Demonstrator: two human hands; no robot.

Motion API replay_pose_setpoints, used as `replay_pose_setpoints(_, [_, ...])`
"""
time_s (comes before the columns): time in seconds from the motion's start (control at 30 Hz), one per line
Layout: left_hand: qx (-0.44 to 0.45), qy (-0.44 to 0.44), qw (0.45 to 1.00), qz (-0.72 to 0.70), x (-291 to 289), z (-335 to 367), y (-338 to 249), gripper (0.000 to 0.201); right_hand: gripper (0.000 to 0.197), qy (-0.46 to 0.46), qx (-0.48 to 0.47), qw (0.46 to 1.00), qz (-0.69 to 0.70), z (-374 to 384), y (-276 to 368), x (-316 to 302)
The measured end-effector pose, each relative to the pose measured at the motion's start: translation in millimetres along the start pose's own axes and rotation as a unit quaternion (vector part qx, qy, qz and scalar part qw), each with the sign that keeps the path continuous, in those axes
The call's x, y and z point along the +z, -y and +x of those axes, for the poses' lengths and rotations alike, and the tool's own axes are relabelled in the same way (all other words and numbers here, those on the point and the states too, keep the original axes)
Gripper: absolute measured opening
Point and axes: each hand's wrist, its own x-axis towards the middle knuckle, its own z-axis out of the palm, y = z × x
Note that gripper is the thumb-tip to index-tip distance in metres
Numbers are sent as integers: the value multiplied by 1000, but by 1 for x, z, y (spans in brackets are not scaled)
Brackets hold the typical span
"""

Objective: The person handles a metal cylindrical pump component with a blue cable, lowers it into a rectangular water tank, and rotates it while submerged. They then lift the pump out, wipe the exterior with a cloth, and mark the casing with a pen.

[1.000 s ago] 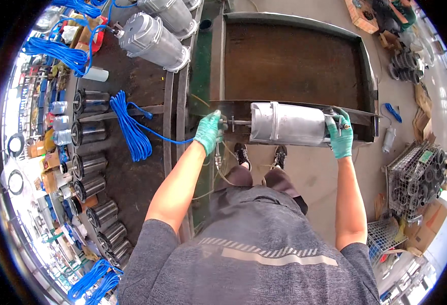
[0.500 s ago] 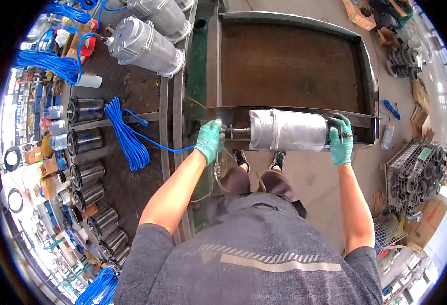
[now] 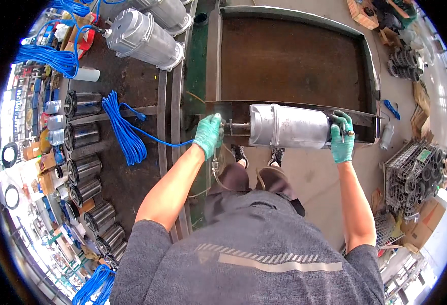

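Note:
A grey metal cylindrical housing lies sideways across the near end of a rectangular tank. At its left end a metal rod runs to my left hand, in a green glove. That hand is closed round a metal fitting, largely hidden by the fingers; a thin hose hangs below it. A blue cable reaches the same hand from the left. My right hand, also gloved in green, is wrapped about the housing's right end, where a small T-shaped metal handle shows between the fingers.
Beyond the housing stands the tank with a raised rim and brown inside. On the left bench are a coiled blue cable, similar grey housings and a row of shiny metal cylinders. A wire basket stands at right.
The whole view has shifted slightly. Both hands keep their places on the housing, and their grip looks the same.

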Motion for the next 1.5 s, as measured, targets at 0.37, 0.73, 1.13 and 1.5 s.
replay_pose_setpoints(0.37, [3,15,1000,-21,-6,0,7,25,28,5,-14,999,-30,0,2,0])
replay_pose_setpoints(0.73, [153,141,927,-313,25,-44,-10,20,54,-12,2,999,35,-26,41,-44])
replay_pose_setpoints(1.13, [142,439,884,-73,309,-172,-18,43,31,20,72,969,-234,-118,76,-123])
replay_pose_setpoints(1.5, [190,264,919,221,180,-155,-39,35,13,-42,209,950,-230,-48,-121,-264])
